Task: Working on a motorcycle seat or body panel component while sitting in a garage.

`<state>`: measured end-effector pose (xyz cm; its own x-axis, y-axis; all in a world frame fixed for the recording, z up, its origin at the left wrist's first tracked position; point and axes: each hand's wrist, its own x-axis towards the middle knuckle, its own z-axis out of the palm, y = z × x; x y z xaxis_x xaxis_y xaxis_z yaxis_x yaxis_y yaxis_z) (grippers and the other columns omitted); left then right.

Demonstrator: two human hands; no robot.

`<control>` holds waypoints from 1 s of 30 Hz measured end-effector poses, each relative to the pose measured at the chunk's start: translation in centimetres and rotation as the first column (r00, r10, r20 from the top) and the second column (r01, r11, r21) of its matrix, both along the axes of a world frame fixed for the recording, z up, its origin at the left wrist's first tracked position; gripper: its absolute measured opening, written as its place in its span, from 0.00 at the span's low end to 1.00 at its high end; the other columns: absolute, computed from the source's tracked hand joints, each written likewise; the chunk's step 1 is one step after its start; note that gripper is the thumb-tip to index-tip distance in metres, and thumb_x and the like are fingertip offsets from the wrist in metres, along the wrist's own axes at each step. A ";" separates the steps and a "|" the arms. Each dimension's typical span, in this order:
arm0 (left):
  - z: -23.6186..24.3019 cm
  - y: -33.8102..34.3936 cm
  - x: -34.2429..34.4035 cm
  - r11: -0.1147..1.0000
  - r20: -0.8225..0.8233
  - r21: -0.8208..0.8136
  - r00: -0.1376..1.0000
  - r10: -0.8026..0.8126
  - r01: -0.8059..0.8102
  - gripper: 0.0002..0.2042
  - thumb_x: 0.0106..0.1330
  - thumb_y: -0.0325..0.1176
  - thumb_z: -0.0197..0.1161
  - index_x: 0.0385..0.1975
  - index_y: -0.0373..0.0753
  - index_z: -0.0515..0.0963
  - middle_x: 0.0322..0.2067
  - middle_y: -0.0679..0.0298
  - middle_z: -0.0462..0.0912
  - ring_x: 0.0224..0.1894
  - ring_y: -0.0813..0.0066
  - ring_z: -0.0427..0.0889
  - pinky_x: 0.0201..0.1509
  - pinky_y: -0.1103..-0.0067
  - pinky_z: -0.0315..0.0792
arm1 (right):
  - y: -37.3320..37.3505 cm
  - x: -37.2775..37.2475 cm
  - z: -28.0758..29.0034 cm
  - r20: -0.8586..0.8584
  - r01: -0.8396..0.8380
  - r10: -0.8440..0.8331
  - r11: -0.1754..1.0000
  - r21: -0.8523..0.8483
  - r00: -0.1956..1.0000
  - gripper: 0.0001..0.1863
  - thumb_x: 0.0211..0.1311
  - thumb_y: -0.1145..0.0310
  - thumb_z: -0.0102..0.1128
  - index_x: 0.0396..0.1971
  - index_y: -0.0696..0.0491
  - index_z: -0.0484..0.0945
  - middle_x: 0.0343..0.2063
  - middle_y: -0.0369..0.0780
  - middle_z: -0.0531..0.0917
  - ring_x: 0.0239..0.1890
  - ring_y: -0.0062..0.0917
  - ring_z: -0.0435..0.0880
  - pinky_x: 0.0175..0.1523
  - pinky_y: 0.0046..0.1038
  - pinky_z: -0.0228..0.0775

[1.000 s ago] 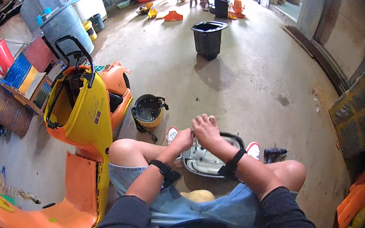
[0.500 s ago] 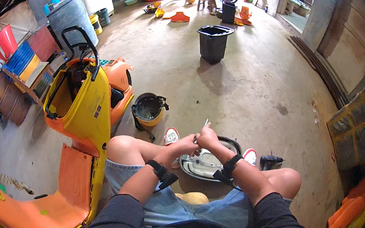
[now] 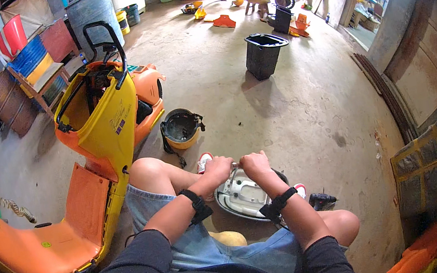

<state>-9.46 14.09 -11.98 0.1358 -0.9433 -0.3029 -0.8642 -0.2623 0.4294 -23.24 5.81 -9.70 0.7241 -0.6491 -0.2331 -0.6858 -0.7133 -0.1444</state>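
On the floor between my legs lies an oval part with a white moulded inside and a black rim (image 3: pixel 247 190), like an upturned scooter seat. My left hand (image 3: pixel 219 170) is closed at its far edge, fingers curled. Close beside it, my right hand (image 3: pixel 256 167) is also closed, knuckles up, over the same edge. A small greyish bit shows in the narrow gap between the hands. What the fingers hold is hidden beneath them. A black cordless drill (image 3: pixel 322 200) lies right of the part, by my right knee.
A yellow and orange scooter (image 3: pixel 111 129) with its front opened stands at left. An upturned yellow helmet (image 3: pixel 181 129) sits ahead of my left foot. Farther off are a black bin (image 3: pixel 264 56) and orange panels (image 3: pixel 224 21). A taped cardboard piece (image 3: pixel 427 168) leans at right.
My hands have moved slightly apart and now rest side by side at the part's far edge. The slim light-coloured object that stuck up from my right hand no longer shows. My view has shifted slightly.
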 end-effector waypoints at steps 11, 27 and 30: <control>-1.5 -1.2 -1.4 0.935 -0.573 0.299 0.819 0.018 0.189 0.36 0.53 0.32 0.59 0.56 0.21 0.46 0.39 0.39 0.76 0.44 0.50 0.77 0.45 0.66 0.72 | 0.0 1.0 -4.7 0.390 0.052 -0.188 0.941 0.335 0.901 0.40 0.56 0.60 0.51 0.53 0.80 0.48 0.27 0.60 0.78 0.34 0.48 0.80 0.38 0.41 0.73; -0.6 -0.2 -0.8 1.000 0.108 -0.006 0.994 -0.023 0.024 0.13 0.57 0.30 0.54 0.41 0.35 0.75 0.38 0.47 0.79 0.42 0.55 0.79 0.45 0.64 0.72 | 0.9 0.4 -0.8 0.037 -0.156 0.163 0.978 -0.139 0.986 0.18 0.56 0.67 0.50 0.48 0.51 0.74 0.32 0.42 0.83 0.40 0.36 0.81 0.47 0.34 0.69; -1.2 0.1 -2.0 0.796 0.510 -0.588 0.830 0.228 0.142 0.17 0.56 0.35 0.58 0.45 0.36 0.74 0.41 0.44 0.77 0.47 0.56 0.78 0.50 0.64 0.70 | 1.3 1.0 -1.0 0.031 -0.034 0.034 0.999 0.009 0.999 0.26 0.55 0.65 0.51 0.55 0.58 0.65 0.31 0.46 0.82 0.34 0.38 0.83 0.39 0.35 0.74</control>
